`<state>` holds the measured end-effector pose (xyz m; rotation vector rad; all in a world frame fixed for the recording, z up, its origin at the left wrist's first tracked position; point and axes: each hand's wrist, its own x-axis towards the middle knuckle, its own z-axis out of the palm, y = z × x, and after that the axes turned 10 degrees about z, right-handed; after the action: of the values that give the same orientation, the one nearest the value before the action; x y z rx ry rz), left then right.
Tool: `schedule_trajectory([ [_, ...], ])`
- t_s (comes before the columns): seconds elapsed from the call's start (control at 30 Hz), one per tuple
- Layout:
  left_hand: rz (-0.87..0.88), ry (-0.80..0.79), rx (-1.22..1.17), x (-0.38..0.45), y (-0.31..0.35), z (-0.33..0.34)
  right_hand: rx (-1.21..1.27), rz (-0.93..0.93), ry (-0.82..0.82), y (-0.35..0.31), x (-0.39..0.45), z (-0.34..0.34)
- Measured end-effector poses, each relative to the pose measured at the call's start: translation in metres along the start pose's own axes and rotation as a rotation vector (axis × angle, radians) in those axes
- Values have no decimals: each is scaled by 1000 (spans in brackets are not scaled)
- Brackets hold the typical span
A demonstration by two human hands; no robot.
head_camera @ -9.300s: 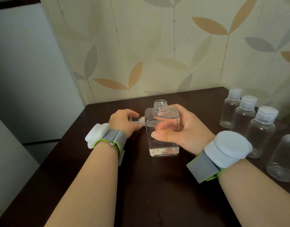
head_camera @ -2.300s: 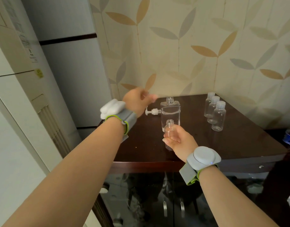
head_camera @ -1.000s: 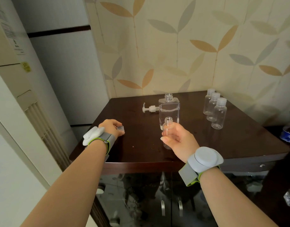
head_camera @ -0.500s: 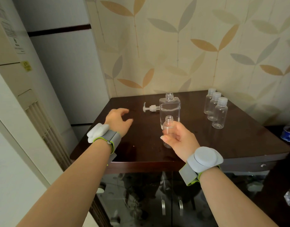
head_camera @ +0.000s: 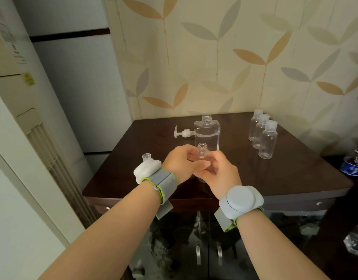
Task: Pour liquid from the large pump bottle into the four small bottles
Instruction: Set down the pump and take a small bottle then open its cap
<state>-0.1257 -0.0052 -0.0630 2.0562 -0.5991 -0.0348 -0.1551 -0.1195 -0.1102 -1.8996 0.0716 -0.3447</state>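
Observation:
An uncapped small clear bottle (head_camera: 202, 152) is held upright above the table's front part by both hands. My left hand (head_camera: 181, 163) grips it from the left and my right hand (head_camera: 220, 172) from the right and below. Behind it stands the large square clear bottle (head_camera: 207, 134), open at the neck and mostly full of clear liquid. Its white pump head (head_camera: 182, 133) lies on the table to its left. The small bottle's cap (head_camera: 146, 157) sits on the table just beyond my left wrist. Three capped small bottles (head_camera: 262, 134) stand in a row at the right.
The dark wooden table (head_camera: 275, 174) fills a corner against leaf-patterned wallpaper. A tall white appliance (head_camera: 18, 138) stands at the left. At the far right, off the table, a plastic bottle with a blue label (head_camera: 353, 165). Glass cabinet doors lie below the table edge.
My left hand has left the cap on the table and moved right to join my right hand on the small bottle. The bottle has stayed in my right hand.

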Motion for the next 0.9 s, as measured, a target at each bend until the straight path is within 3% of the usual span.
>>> schedule_trajectory([
  [0.17, 7, 87, -68, -1, 1, -8, 161, -22, -45, 1, -5, -3],
  [0.3, 48, 267, -109, 4, 3, -20, 430, 53, 248, -8, 7, -13],
  [0.4, 89, 360, -38, 9, 4, -24, 260, 141, 334, -19, 27, -11],
  [0.6, 125, 442, 133, 14, -4, -26, -116, 316, 282, -29, 57, 14],
  [0.9, 138, 418, 135, 24, -20, -27, -194, 317, 356, -31, 79, 18],
])
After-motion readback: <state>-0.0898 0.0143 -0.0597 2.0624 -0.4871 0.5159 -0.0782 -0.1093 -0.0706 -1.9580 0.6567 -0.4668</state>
